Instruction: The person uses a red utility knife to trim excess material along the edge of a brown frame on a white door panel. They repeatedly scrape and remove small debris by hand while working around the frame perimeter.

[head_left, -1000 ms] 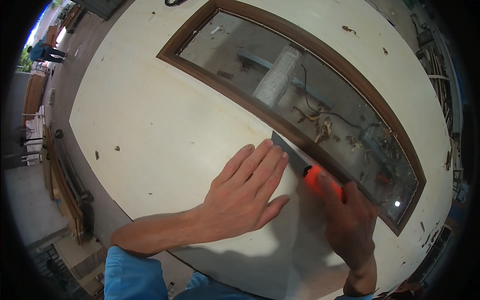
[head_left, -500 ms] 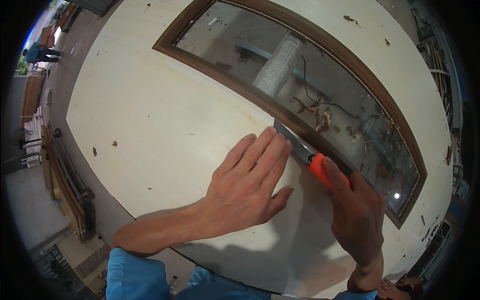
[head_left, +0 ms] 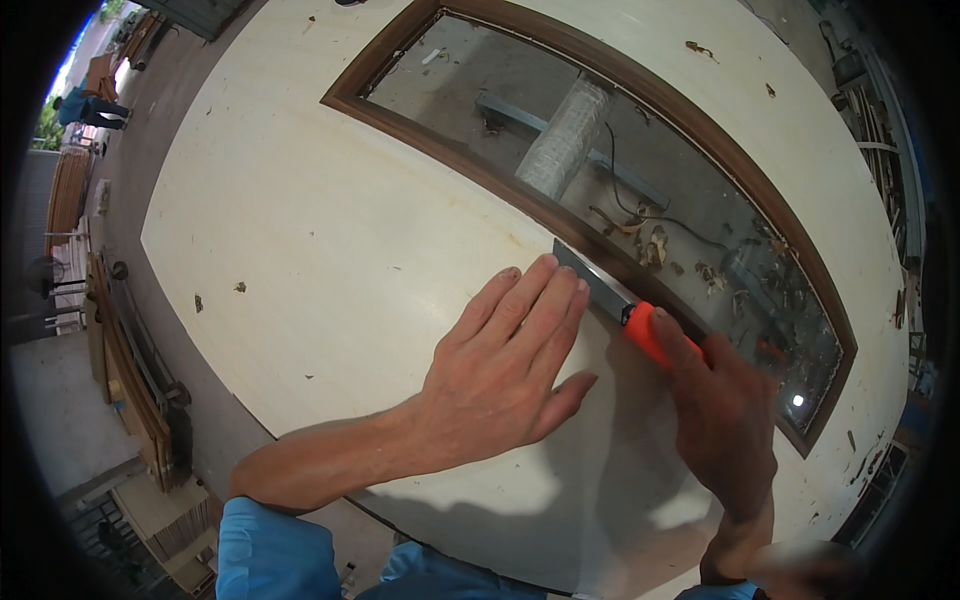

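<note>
My right hand (head_left: 725, 420) is closed round the orange handle (head_left: 652, 335) of a knife. Its flat metal blade (head_left: 600, 290) lies along the lower edge of a brown wooden frame (head_left: 480, 180), where the frame meets a white panel (head_left: 300, 260). Flat on the panel, my left hand (head_left: 505, 365) has its fingers stretched out, the tips touching the blade near its far end. The frame surrounds a clear pane (head_left: 690, 190) through which the floor shows.
Under the pane, a wrapped cylinder (head_left: 565, 140) and a dark cable (head_left: 640, 213) are visible. Stacked boards (head_left: 130, 375) stand at the left. A person in blue (head_left: 90, 107) is far off at upper left. Something blurred, perhaps a hand, shows at the lower right edge.
The whole scene has shifted slightly right and down in view. Both hands and the knife keep nearly the same place against the frame. At lower right, another person's hand has become a blur.
</note>
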Demonstrator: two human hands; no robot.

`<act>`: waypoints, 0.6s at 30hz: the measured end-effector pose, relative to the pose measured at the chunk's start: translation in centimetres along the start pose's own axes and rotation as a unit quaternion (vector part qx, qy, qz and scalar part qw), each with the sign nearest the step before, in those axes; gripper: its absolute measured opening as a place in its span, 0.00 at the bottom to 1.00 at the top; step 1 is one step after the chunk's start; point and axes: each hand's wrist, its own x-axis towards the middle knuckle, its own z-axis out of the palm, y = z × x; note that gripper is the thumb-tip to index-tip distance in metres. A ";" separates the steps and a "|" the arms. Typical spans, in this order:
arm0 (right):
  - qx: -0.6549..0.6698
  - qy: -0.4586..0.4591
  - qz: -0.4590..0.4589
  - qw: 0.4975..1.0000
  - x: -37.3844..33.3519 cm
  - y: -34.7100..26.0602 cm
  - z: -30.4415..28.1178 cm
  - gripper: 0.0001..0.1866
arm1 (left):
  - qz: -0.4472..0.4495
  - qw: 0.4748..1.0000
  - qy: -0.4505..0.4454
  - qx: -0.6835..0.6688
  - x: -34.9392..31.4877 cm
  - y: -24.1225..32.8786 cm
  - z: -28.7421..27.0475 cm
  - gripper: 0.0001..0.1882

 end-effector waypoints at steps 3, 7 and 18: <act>0.019 0.009 0.010 1.000 0.1 -0.2 -0.1 0.32 | -0.004 1.000 -0.002 -0.002 0.2 0.1 0.0 0.38; 0.020 -0.004 0.023 1.000 0.1 -0.6 -0.3 0.32 | -0.010 1.000 -0.015 -0.005 0.5 0.2 -0.3 0.38; 0.044 0.000 0.063 0.997 0.3 -1.3 -0.1 0.32 | -0.028 0.999 -0.022 -0.018 0.6 0.2 -0.2 0.40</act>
